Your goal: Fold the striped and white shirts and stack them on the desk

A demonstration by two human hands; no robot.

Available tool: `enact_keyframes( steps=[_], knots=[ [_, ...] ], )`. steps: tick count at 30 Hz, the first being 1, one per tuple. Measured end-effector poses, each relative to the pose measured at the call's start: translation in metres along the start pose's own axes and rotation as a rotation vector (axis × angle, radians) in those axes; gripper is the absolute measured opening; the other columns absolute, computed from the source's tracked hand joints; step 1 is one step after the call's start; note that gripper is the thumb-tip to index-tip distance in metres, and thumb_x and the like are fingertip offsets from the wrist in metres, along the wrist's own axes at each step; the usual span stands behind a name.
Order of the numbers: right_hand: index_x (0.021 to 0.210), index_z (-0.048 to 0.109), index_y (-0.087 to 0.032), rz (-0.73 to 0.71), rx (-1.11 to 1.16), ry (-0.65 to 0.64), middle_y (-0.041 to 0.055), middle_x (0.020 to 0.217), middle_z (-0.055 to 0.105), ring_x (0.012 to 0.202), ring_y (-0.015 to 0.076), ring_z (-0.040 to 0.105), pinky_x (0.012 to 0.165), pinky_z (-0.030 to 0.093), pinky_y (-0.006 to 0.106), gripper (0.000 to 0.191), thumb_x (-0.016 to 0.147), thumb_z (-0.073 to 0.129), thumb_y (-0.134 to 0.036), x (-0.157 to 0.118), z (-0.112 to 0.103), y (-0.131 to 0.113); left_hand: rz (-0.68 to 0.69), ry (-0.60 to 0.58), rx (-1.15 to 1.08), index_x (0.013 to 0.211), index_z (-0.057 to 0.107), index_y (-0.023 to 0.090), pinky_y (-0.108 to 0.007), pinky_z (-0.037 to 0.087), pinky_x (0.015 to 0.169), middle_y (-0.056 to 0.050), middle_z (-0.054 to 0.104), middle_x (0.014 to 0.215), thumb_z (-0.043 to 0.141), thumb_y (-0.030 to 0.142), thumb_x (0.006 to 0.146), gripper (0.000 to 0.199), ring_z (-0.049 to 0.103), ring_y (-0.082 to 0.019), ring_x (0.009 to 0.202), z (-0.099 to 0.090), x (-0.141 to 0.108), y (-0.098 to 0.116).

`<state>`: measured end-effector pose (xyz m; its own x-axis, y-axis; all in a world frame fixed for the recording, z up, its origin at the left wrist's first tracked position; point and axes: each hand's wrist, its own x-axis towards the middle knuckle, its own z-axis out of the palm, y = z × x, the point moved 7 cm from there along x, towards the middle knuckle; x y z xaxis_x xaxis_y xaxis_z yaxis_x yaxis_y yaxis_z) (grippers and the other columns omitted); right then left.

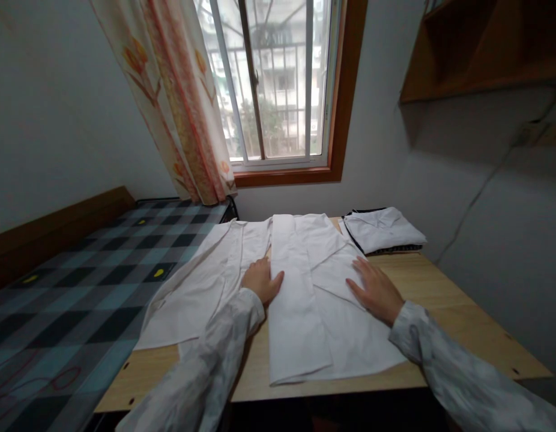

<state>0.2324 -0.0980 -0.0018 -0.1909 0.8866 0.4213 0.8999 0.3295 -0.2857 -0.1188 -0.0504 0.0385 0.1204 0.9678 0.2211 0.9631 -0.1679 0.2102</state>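
A white garment [296, 300], which looks like a shirt, lies spread on a wooden table. Its left part [201, 288] lies loose and wrinkled, while the right part has a long strip folded over lengthwise. A gap of bare wood shows between the two parts near the front. My left hand [262, 281] rests at this gap, fingers stretched out, thumb touching the folded strip's left edge. On the right side of the cloth lies my right hand [376, 290], flat with fingers spread. Neither hand grips anything.
The wooden table [449, 318] reaches to the right wall. A stack of folded clothes [386, 231], white on top with dark cloth below, sits at its back right. At left is a bed with a checked cover [111, 264]. A curtain [179, 120] hangs beside the window [278, 90].
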Motion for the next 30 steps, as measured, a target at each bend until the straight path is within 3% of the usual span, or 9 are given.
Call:
enact_keyframes(
  steps=[2,5,9,11,16,21,23,26,30],
  knots=[
    [0.149,0.057,-0.008,0.103,-0.029,0.045,0.0263,0.150,0.061,0.140,0.0388,0.057,0.122,0.043,0.053,0.063,0.103,0.054,-0.050,0.004,-0.003,0.025,-0.125,-0.051,-0.079,0.131,0.062,0.015,-0.038,0.053,0.096,-0.020,0.076,0.125,0.067,0.059,0.096,0.056,0.074,-0.033,0.114,0.003,0.025,-0.012],
    [0.143,0.059,-0.007,0.173,-0.049,0.057,0.0253,0.139,0.066,0.131,0.0393,0.061,0.117,0.046,0.052,0.059,0.099,0.059,-0.046,0.012,-0.002,0.041,-0.260,-0.166,-0.174,0.128,0.065,0.015,-0.033,0.052,0.087,-0.018,0.079,0.120,0.072,0.061,0.092,0.059,0.075,-0.031,0.110,0.016,0.061,-0.022],
    [0.141,0.061,-0.010,0.215,0.050,0.044,0.0206,0.134,0.070,0.123,0.0335,0.066,0.109,0.051,0.042,0.048,0.097,0.058,-0.029,0.026,0.006,0.044,-0.275,-0.147,-0.191,0.104,0.074,0.017,-0.029,0.051,0.082,-0.013,0.082,0.110,0.075,0.042,0.090,0.029,0.076,-0.029,0.106,0.023,0.094,-0.024],
    [0.137,0.065,-0.014,0.230,0.104,0.051,0.0175,0.133,0.072,0.120,0.0296,0.068,0.106,0.051,0.037,0.044,0.095,0.055,-0.019,0.036,0.011,0.044,-0.268,-0.120,-0.181,0.102,0.075,0.017,-0.029,0.051,0.082,-0.012,0.082,0.109,0.070,0.037,0.093,0.022,0.076,-0.028,0.106,0.023,0.103,-0.024],
    [0.128,0.071,-0.014,0.235,0.156,0.106,0.0155,0.131,0.074,0.123,0.0267,0.068,0.110,0.048,0.034,0.039,0.095,0.051,-0.011,0.064,0.017,0.039,-0.266,-0.028,-0.142,0.122,0.070,0.018,-0.032,0.051,0.092,-0.013,0.079,0.123,0.057,0.038,0.102,0.032,0.073,-0.028,0.116,0.013,0.119,-0.029],
    [0.121,0.074,-0.016,0.306,0.161,0.087,0.0147,0.127,0.075,0.120,0.0257,0.069,0.106,0.049,0.032,0.036,0.092,0.054,-0.009,0.078,0.022,0.039,-0.267,-0.008,-0.091,0.127,0.067,0.014,-0.038,0.052,0.098,-0.020,0.072,0.133,0.062,0.042,0.099,0.040,0.070,-0.033,0.121,0.011,0.117,-0.027],
    [0.118,0.075,-0.018,0.367,0.180,0.047,0.0136,0.121,0.077,0.114,0.0262,0.071,0.102,0.051,0.032,0.030,0.092,0.060,-0.014,0.076,0.023,0.046,-0.188,0.052,-0.033,0.133,0.065,0.014,-0.042,0.050,0.104,-0.022,0.065,0.143,0.067,0.041,0.094,0.048,0.065,-0.036,0.128,0.006,0.106,-0.019],
    [0.123,0.072,-0.019,0.449,0.306,-0.018,0.0117,0.110,0.080,0.104,0.0271,0.074,0.094,0.054,0.033,0.034,0.089,0.070,-0.023,0.067,0.026,0.060,0.114,0.139,0.050,0.137,0.064,0.015,-0.046,0.046,0.114,-0.020,0.060,0.150,0.075,0.038,0.088,0.056,0.059,-0.037,0.135,0.000,0.079,0.008],
    [0.140,0.063,-0.017,0.534,0.696,-0.038,0.0102,0.106,0.082,0.095,0.0259,0.077,0.086,0.060,0.034,0.065,0.078,0.081,-0.020,0.059,0.026,0.070,0.484,0.020,0.026,0.135,0.067,0.021,-0.047,0.045,0.118,-0.014,0.065,0.148,0.061,0.040,0.102,0.039,0.061,-0.032,0.135,0.016,0.034,0.036]
  ],
)
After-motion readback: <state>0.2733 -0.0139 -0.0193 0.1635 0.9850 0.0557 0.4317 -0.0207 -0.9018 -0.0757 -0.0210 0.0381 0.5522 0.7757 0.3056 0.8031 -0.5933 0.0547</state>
